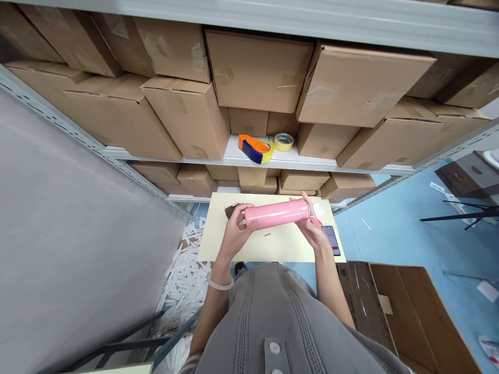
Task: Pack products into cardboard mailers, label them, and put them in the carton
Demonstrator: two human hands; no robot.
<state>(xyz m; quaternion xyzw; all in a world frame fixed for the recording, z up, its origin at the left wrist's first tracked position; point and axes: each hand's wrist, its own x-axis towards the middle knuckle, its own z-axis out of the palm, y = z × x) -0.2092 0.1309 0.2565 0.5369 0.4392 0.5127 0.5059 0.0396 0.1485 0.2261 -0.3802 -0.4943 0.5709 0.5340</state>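
A shiny pink bottle point(277, 213) lies sideways between my two hands, above a pale yellow tabletop point(280, 246). My left hand point(237, 228) is closed round its left end, thumb along the lower side. At the other end, which has a silver rim and a pink strap, my right hand point(311, 227) grips it from below and behind. Under the right wrist rests a phone point(331, 240). Behind the left fingers a dark object point(231, 210) lies on the table, partly hidden. A small brown strip point(267, 235) sits on the tabletop below the bottle.
Cardboard boxes point(259, 70) fill the shelves ahead. On the middle shelf are an orange and blue tape dispenser point(255, 149) and a tape roll point(284, 142). White paper strips point(181, 283) cover the floor at left. An open carton point(413, 306) stands at right.
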